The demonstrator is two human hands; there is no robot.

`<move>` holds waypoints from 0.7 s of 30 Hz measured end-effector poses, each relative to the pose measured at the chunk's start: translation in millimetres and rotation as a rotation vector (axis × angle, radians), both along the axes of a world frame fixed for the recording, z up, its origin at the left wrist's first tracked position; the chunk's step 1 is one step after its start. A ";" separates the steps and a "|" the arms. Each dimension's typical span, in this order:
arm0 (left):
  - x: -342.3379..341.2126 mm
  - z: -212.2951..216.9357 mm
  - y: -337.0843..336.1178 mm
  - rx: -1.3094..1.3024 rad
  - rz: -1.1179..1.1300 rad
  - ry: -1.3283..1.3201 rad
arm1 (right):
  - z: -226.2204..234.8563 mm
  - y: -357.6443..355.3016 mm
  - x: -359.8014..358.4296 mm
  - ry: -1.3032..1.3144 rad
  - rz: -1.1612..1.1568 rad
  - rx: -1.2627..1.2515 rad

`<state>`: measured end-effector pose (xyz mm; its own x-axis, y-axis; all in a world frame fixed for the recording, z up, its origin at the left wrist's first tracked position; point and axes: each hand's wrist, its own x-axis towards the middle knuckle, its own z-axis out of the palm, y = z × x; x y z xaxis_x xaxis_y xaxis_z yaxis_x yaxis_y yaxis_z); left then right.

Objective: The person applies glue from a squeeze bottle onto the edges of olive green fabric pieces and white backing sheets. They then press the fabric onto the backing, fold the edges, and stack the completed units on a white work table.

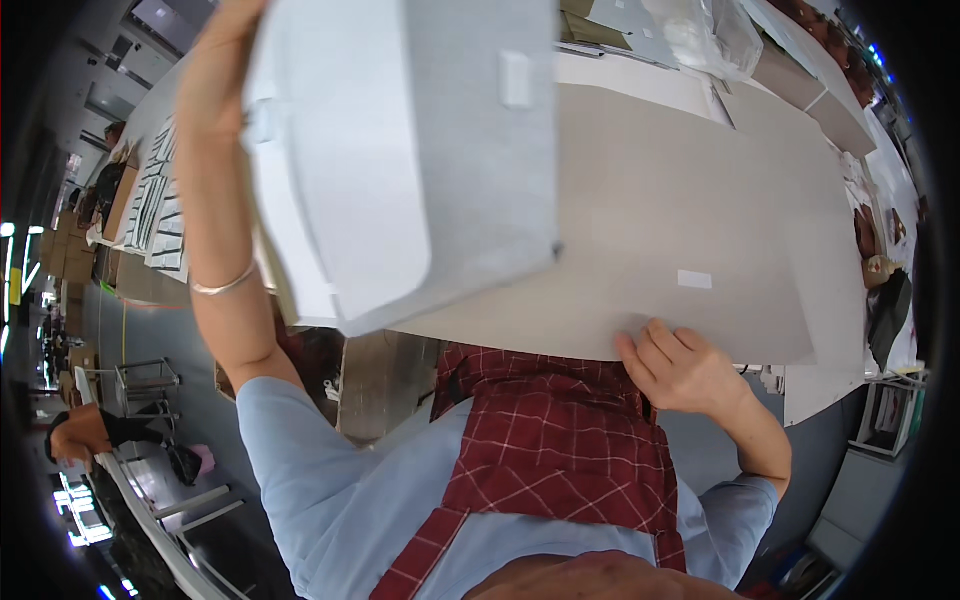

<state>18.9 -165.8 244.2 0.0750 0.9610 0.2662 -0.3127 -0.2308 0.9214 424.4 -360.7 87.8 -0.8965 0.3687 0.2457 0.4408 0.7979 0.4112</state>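
A pale grey-blue folder (480,150) with a lighter rounded flap is held up in front of me at the upper left. My left hand (218,80) is closed on its left side; the folder and the upper edge of the view hide most of its fingers. A small whitish rectangle (516,80) sits on the folder's face. Lower right, my right hand (680,368) rests at the near edge of a large beige-grey board (640,200). Its fingers are curled in, and whatever may be in them is hidden. Just beyond them a small white label (694,279) lies on the board.
Clear plastic wrapping (710,40) and olive and grey pieces (600,28) lie at the table's far side. Stacked flat pieces (155,205) cover another table at left. A carton (385,385) stands under the near edge. A person (80,435) is at the far left.
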 end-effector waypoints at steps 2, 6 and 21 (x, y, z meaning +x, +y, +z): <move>49.9 -56.2 25.2 0.102 0.046 0.196 | -5.5 4.1 2.1 0.020 -0.041 0.017; 45.3 -169.5 77.4 -0.313 0.030 0.317 | -7.4 14.3 1.7 0.052 -0.033 0.045; 12.4 -196.4 118.4 -0.242 0.134 0.679 | -8.2 28.6 -1.2 0.254 -0.049 -0.173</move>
